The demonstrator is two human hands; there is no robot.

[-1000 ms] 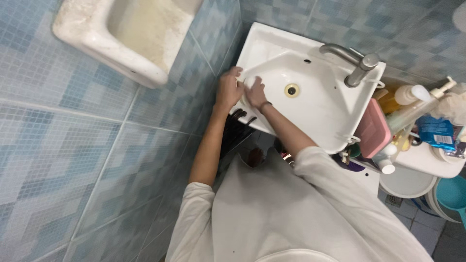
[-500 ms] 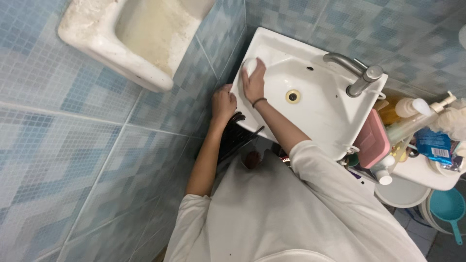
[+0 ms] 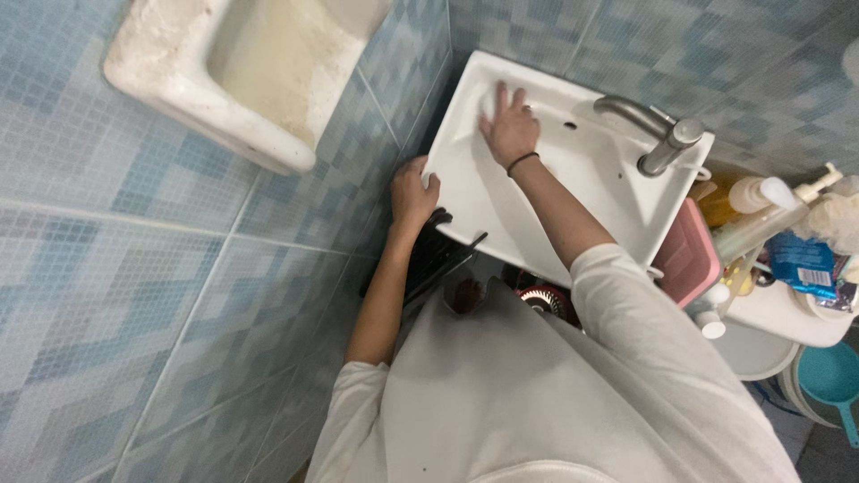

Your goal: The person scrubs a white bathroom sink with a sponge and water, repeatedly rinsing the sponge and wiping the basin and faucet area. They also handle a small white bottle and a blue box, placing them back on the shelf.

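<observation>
My right hand [image 3: 510, 127], with a dark band on the wrist, lies flat with spread fingers on the back slope of the white corner sink [image 3: 573, 228], left of the tap [image 3: 658, 134]. The palm hides whatever is under it, and no white pad shows anywhere in the basin. My left hand [image 3: 412, 192] is curled over the sink's left edge, gripping it. My right forearm crosses the basin and hides the drain.
A second, stained white basin [image 3: 215, 80] hangs on the blue tiled wall at upper left. A pink box [image 3: 687, 246], bottles [image 3: 761, 192] and packets crowd a white shelf right of the sink. A teal scoop [image 3: 832, 376] and dark pipework [image 3: 443, 250] sit lower down.
My right hand slid from the sink's left rim, where it held a white round pad, along the back toward the tap and flattened out. My left hand stayed on the edge.
</observation>
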